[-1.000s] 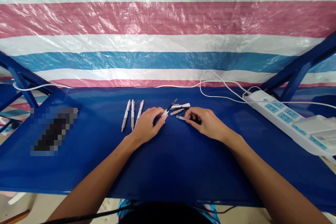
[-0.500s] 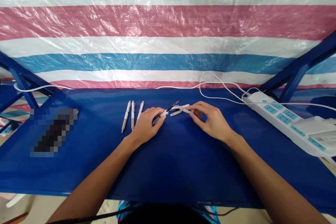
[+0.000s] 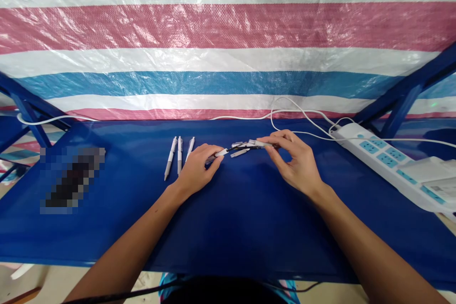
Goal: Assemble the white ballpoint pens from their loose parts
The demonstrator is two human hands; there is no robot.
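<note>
The left hand (image 3: 198, 167) pinched a white pen part (image 3: 221, 153) right of the 3 pens (image 3: 179, 154); the right hand (image 3: 298, 164), thumb and fingers pinching a pale tube (image 3: 261, 143), had shifted farther from those pens, leaving both pieces seemingly apart.

Left forearm (image 3: 133, 237) bare, ran from near left toward far centre. Left wrist (image 3: 175, 193) roughly straight. Left hand (image 3: 197, 166) back up, left thumb (image 3: 214, 167) and index finger closed in pinch. Right forearm (image 3: 366, 232) bare, slanted from near right toward far centre. Right hand (image 3: 299, 161) slightly farther, right thumb (image 3: 277, 160) and fingers pinched. Hands near each other, apart. Other right fingers partly hidden.
</note>
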